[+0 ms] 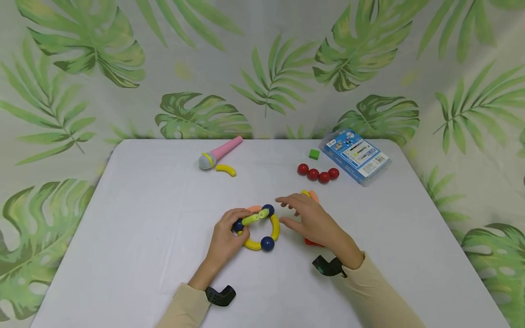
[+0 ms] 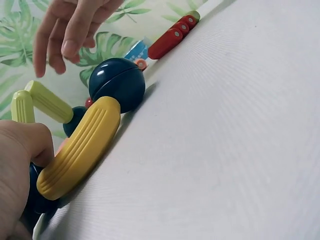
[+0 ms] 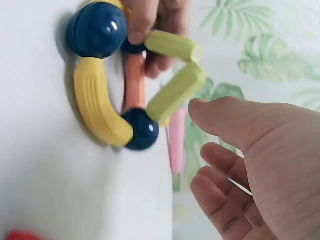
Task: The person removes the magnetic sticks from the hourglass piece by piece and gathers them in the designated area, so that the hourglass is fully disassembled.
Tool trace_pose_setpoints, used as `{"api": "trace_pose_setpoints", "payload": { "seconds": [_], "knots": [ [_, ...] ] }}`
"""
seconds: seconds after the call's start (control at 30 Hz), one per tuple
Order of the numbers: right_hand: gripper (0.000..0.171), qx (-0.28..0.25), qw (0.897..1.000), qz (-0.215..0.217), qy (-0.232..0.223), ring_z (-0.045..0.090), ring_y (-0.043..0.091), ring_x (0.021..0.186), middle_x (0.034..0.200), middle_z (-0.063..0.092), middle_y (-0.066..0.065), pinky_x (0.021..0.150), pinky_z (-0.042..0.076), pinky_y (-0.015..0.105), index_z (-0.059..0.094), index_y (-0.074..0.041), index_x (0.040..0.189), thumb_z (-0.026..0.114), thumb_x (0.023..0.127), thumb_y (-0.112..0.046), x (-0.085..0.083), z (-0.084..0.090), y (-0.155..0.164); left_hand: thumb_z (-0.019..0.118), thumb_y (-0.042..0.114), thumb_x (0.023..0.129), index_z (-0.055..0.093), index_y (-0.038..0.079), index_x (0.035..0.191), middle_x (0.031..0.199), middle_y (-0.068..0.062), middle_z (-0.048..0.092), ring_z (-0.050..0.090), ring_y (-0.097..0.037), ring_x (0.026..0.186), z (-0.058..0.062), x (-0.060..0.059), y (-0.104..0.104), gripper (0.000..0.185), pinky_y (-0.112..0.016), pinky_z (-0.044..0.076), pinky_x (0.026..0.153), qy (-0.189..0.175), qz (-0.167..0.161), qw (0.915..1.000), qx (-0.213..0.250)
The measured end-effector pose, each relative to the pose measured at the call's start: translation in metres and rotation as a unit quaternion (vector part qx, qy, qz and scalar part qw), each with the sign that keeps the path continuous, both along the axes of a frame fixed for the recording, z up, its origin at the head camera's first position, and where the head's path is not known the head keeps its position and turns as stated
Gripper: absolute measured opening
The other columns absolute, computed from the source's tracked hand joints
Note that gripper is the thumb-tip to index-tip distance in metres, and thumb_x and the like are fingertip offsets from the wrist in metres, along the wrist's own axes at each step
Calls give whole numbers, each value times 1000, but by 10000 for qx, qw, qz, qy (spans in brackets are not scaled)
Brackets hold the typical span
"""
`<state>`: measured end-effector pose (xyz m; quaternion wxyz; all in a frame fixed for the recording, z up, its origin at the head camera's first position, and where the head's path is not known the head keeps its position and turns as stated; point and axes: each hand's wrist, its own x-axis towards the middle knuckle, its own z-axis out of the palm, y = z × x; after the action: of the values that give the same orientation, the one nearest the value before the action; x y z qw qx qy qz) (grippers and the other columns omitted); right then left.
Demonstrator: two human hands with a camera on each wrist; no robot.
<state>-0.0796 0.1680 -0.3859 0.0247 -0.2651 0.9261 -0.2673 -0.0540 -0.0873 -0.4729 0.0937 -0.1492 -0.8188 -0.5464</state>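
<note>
A ring of magnetic building pieces lies on the white table: dark blue balls (image 1: pixel 267 243), curved yellow rods (image 1: pixel 275 228) and an orange rod (image 3: pixel 135 82). Two light green rods (image 1: pixel 250 219) rise from two of the balls, and their upper ends meet or nearly meet. My left hand (image 1: pixel 227 233) pinches the ring's left blue ball (image 1: pixel 238 225) between thumb and fingers. To the right of the ring, my right hand (image 1: pixel 310 219) hovers with parted fingers, holding nothing. Its thumb is close to one green rod (image 3: pixel 177 92) in the right wrist view.
Red balls (image 1: pixel 313 174), a green block (image 1: pixel 314 154) and a blue box (image 1: pixel 356 156) lie at the back right. At the back left are a pink toy microphone (image 1: pixel 221 152) and a yellow rod (image 1: pixel 226 170). My right hand partly hides red pieces (image 1: pixel 313 242) and an orange rod (image 1: pixel 313 196).
</note>
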Motion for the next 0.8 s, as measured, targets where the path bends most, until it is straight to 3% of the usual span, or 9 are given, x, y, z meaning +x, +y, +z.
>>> {"api": "trace_pose_setpoints", "payload": {
  "seconds": [0.17,0.27,0.4,0.8],
  "knots": [
    [46,345,9980,525,85,65,21,108,120,70,4,93,58,35,69,-12,131,84,89,-21,-9,-5,-24,72,-9,83,73,8,117,123,-6,70,66,-25,119,0,0,0,38,-40,53,103,-38,-122,9999,38],
    [37,409,9970,658,47,65,18,104,117,70,3,93,58,31,72,-10,124,83,89,-19,-12,-10,-30,73,-10,84,73,7,118,124,-7,70,66,-25,120,0,0,-1,39,-40,53,104,-93,-137,9998,88],
    [30,385,9975,586,20,65,15,93,113,69,3,86,58,27,72,-9,118,82,90,-14,-13,-13,-33,74,-10,83,73,6,119,126,-10,70,66,-28,122,0,0,-1,39,-42,53,104,-121,-118,9998,111],
    [27,466,9985,297,-12,65,14,92,109,72,3,86,59,29,70,-8,118,78,94,-17,-13,-14,-32,74,-8,85,74,7,117,129,-13,70,65,-31,126,0,0,0,35,-42,51,107,-106,-76,9999,7]
  ]
}}
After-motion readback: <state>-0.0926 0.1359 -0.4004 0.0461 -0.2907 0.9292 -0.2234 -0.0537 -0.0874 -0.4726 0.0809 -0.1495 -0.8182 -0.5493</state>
